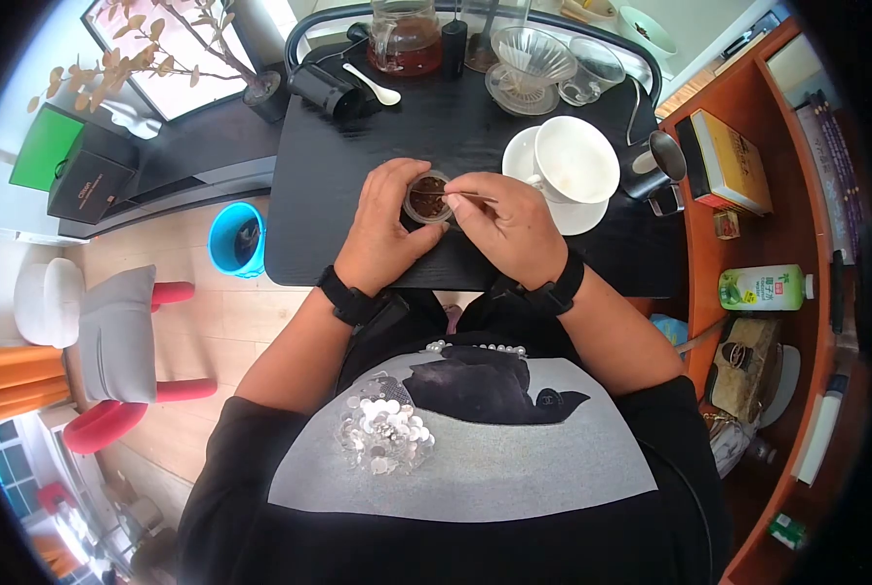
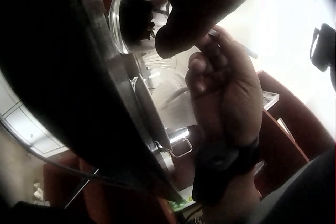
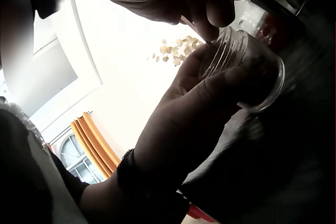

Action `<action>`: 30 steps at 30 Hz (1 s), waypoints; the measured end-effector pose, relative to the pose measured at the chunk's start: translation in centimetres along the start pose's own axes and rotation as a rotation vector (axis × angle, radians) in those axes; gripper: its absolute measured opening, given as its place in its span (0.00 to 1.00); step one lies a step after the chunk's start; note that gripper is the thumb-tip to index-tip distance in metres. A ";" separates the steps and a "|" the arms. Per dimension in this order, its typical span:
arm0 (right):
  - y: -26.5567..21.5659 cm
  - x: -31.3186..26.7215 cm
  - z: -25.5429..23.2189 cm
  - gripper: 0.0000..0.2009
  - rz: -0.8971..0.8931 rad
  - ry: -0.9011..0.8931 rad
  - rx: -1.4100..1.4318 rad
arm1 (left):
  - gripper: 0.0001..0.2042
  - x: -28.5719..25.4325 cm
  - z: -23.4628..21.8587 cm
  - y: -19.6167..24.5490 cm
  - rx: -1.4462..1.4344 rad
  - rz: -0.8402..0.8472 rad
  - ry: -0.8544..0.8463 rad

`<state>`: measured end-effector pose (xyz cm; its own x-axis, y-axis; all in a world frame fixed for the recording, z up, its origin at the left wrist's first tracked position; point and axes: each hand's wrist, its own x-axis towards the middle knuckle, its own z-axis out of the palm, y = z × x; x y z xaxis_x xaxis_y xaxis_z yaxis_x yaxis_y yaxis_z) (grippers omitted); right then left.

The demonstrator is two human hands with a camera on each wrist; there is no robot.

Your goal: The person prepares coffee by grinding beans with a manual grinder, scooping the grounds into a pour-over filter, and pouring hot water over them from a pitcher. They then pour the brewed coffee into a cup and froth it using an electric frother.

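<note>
At the front of the black table, my left hand [image 1: 385, 219] grips a small clear glass jar [image 2: 137, 22] from its left side, fingers and thumb curled round it. Dark brown grounds [image 1: 426, 199] fill the lower part of the jar. My right hand [image 1: 516, 226] pinches a thin brownish utensil [image 1: 477, 198] between thumb and fingertips just over the jar's mouth. The utensil's lower end reaches into the jar, and its tip is hidden. Threads show on the jar's rim in the right wrist view, where the left hand [image 3: 194, 103] wraps its side.
Right of the hands, a white cup [image 1: 577, 156] rests on a saucer [image 1: 580, 219], with a metal pitcher [image 1: 655, 166] beyond. Along the back are a white spoon [image 1: 373, 85], a black cylinder [image 1: 327, 90], a glass pot of brown liquid [image 1: 405, 49] and a ribbed glass dripper [image 1: 534, 56].
</note>
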<state>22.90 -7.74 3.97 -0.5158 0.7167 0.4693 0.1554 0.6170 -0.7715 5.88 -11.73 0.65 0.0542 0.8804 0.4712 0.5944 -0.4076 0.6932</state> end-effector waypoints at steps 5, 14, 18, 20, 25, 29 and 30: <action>0.6 0.0 -0.1 0.05 0.123 0.060 0.141 | 0.29 0.1 -0.2 0.2 0.017 -0.014 -0.034; 0.7 -0.1 -0.7 0.06 0.390 0.093 0.404 | 0.29 0.4 -0.3 0.5 0.006 -0.041 -0.052; 0.8 -0.5 -0.8 0.06 0.413 0.102 0.447 | 0.28 0.5 -0.4 0.6 -0.009 -0.086 -0.062; 0.8 -0.7 -0.8 0.05 0.455 0.115 0.481 | 0.28 0.5 -0.4 0.5 -0.013 -0.092 -0.060; 0.8 -0.9 -0.9 0.05 0.461 0.111 0.485 | 0.28 0.5 -0.5 0.6 -0.013 -0.107 -0.067; 0.8 -1.2 -0.7 0.05 0.388 0.139 0.438 | 0.28 0.5 -0.5 0.6 0.004 -0.092 -0.061; 0.8 -1.3 -0.7 0.05 0.388 0.139 0.438 | 0.28 0.5 -0.5 0.6 0.000 -0.088 -0.060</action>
<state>24.28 -7.99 3.01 -0.3716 0.9167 0.1467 -0.0664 0.1314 -0.9891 5.86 -11.67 1.54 0.0496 0.9255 0.3755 0.5992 -0.3284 0.7302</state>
